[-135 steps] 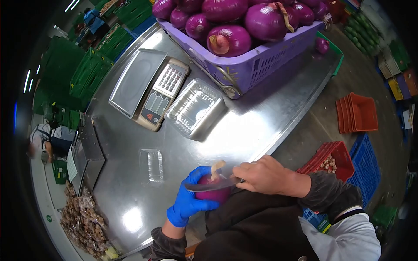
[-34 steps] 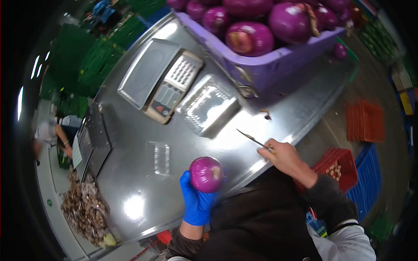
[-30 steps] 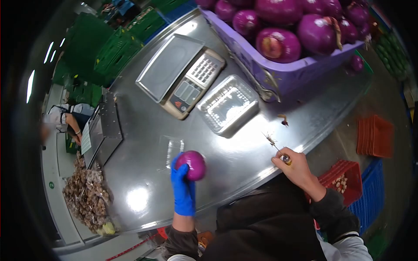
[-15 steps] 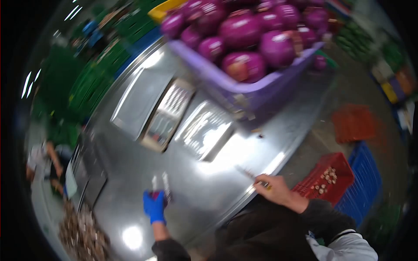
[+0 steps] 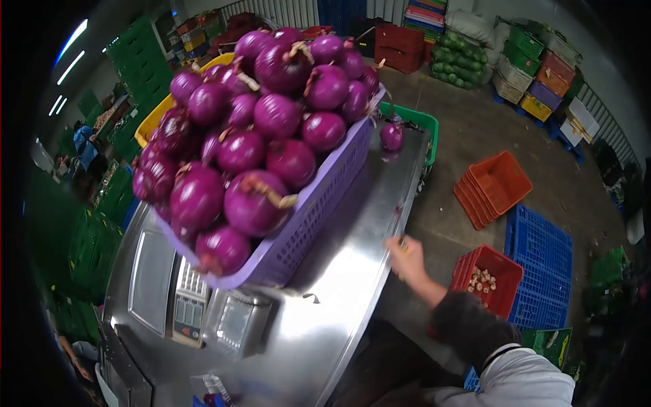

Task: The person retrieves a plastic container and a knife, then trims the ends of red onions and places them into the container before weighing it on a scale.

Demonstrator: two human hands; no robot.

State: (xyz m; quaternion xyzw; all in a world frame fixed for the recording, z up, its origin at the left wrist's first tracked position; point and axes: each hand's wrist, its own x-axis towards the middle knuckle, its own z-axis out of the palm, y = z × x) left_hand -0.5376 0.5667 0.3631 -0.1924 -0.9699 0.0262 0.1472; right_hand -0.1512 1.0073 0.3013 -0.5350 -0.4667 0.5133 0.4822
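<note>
The knife point(image 5: 403, 245) shows only as a handle end, above the desk point(image 5: 359, 244) edge. The right hand point(image 5: 407, 261) is closed around it. The left hand point(image 5: 202, 401) is just visible at the lower frame edge, and its grip cannot be determined. Judged step: between onions, none under the blade. The next move calls for one onion from the heaped onions point(image 5: 251, 146) in the crate point(image 5: 319, 203), with the blade kept away from the gloved fingers. The scale point(image 5: 183, 298) and tray point(image 5: 237, 319) sit beside the crate.
</note>
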